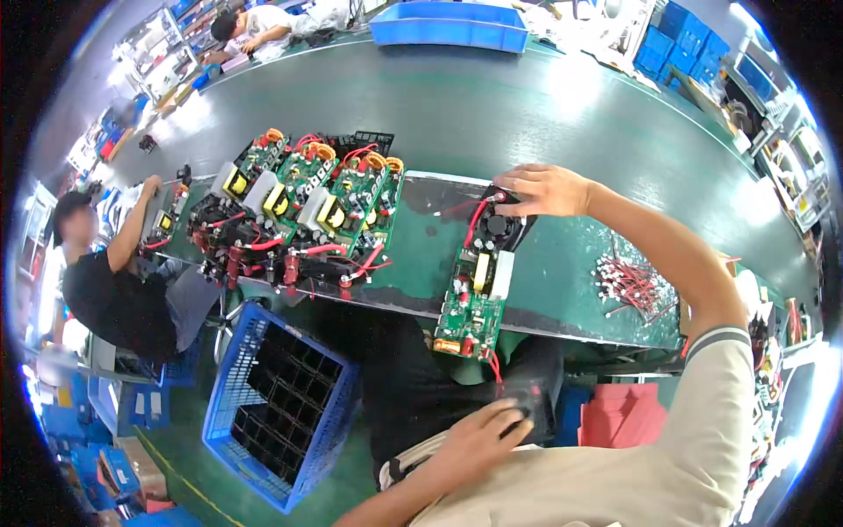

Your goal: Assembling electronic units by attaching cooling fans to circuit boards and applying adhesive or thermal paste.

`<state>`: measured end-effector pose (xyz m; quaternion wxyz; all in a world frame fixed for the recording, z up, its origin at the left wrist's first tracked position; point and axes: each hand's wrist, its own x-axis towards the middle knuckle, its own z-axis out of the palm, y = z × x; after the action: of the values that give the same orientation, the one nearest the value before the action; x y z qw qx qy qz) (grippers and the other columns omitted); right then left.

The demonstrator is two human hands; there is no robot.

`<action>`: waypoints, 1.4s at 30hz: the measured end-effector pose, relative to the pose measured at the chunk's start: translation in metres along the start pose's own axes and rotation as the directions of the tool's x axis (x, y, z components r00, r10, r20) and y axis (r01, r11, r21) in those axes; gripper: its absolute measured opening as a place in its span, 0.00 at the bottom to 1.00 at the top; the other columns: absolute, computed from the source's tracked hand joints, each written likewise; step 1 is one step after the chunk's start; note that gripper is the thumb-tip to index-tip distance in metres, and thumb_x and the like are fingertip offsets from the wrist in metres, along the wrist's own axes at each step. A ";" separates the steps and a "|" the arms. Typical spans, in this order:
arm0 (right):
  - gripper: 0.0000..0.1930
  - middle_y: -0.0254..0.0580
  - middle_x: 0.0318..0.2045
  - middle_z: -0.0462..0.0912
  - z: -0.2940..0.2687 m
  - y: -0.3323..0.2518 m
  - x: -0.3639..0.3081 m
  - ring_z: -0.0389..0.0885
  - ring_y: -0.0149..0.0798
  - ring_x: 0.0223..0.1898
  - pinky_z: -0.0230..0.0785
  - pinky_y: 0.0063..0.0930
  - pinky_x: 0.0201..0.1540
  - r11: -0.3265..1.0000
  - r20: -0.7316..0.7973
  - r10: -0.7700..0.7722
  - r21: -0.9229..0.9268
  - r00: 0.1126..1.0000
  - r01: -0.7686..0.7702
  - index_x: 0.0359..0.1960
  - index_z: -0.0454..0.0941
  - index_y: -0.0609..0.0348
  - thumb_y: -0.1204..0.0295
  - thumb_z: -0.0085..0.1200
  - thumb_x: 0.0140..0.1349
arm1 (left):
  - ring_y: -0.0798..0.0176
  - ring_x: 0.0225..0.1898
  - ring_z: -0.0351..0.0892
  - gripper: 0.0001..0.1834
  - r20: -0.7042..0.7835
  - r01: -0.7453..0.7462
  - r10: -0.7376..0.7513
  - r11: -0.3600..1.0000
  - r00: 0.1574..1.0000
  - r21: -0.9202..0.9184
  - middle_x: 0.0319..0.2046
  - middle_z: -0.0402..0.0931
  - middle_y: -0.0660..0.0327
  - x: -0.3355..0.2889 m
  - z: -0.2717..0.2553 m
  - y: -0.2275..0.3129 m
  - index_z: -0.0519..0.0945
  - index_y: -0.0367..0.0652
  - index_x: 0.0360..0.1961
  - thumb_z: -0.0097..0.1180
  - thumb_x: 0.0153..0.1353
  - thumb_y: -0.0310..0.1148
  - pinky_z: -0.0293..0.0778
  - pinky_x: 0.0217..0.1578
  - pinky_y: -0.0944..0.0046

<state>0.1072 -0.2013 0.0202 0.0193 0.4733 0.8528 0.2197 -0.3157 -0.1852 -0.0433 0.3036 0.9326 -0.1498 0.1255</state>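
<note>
A green circuit board (471, 303) with white and yellow parts hangs slightly over the table's near edge. At its far end is a black panel with a round fan (499, 223), joined by red wires. My right hand (549, 191) has its fingers over the far edge of this fan panel, gripping it. Red wires run from the board's near end down to a dark end panel (537, 402) above my lap. My left hand (488, 436) holds that panel by its near side, with fingers bent and somewhat blurred.
Several similar boards (307, 198) stand in a row to the left on the green table (421, 237). A pile of short red-and-white wires (634, 285) lies right. A blue crate (263, 404) of black parts stands on the floor. A co-worker (118, 281) handles another board at left.
</note>
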 end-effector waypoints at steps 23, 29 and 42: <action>0.29 0.41 0.61 0.70 -0.017 -0.303 0.213 0.68 0.33 0.62 0.61 0.33 0.64 -0.419 0.506 0.853 0.516 0.129 0.747 0.68 0.57 0.58 0.58 0.47 0.72 | 0.56 0.48 0.74 0.19 0.046 -0.039 -0.709 -0.103 0.703 -0.994 0.45 0.72 0.55 0.254 -0.097 -0.228 0.74 0.38 0.52 0.63 0.60 0.29 0.78 0.43 0.62; 0.38 0.38 0.64 0.71 -0.031 -0.351 0.232 0.70 0.37 0.63 0.62 0.40 0.64 -0.783 0.424 0.453 -0.233 0.784 0.577 0.68 0.59 0.51 0.37 0.38 0.66 | 0.66 0.46 0.76 0.27 0.069 0.376 -0.480 0.582 0.875 -0.721 0.52 0.74 0.62 0.266 -0.103 -0.220 0.72 0.46 0.60 0.63 0.59 0.29 0.74 0.43 0.66; 0.23 0.41 0.53 0.77 -0.048 -0.267 0.089 0.77 0.32 0.52 0.76 0.27 0.48 -0.943 0.632 0.325 0.273 0.703 0.191 0.62 0.66 0.64 0.63 0.50 0.70 | 0.73 0.37 0.74 0.24 0.278 0.331 -0.227 0.846 0.933 -0.418 0.34 0.74 0.68 0.288 -0.078 -0.213 0.77 0.38 0.44 0.68 0.45 0.15 0.74 0.41 0.71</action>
<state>-0.1670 -0.2673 -0.0257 -0.6314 0.3370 0.1148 -0.6889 0.0147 -0.0326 -0.0008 0.5114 0.8542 -0.0696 -0.0621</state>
